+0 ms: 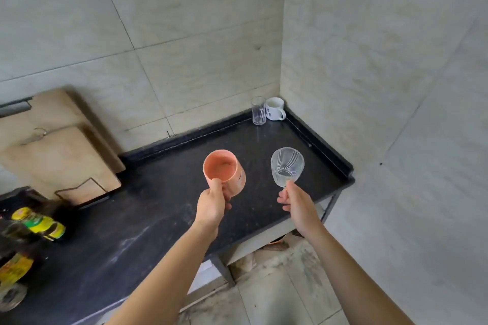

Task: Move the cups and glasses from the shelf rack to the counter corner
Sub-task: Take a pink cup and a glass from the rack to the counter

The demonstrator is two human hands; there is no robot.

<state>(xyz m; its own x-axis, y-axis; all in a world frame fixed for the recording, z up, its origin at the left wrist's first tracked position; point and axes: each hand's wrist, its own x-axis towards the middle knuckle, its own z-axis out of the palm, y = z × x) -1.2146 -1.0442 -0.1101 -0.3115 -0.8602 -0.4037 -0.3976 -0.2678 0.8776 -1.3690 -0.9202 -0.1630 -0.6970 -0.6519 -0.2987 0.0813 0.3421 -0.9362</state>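
Two cutting boards [56, 150] lean left.

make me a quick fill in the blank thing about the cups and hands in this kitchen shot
1. The left hand holds a cup whose colour is ____.
2. The right hand holds a clear ____.
3. In the counter corner, the tall glass stands beside a white ____.
4. The number of drinking vessels already standing in the corner is ____.

Missing words: orange; glass; mug; two
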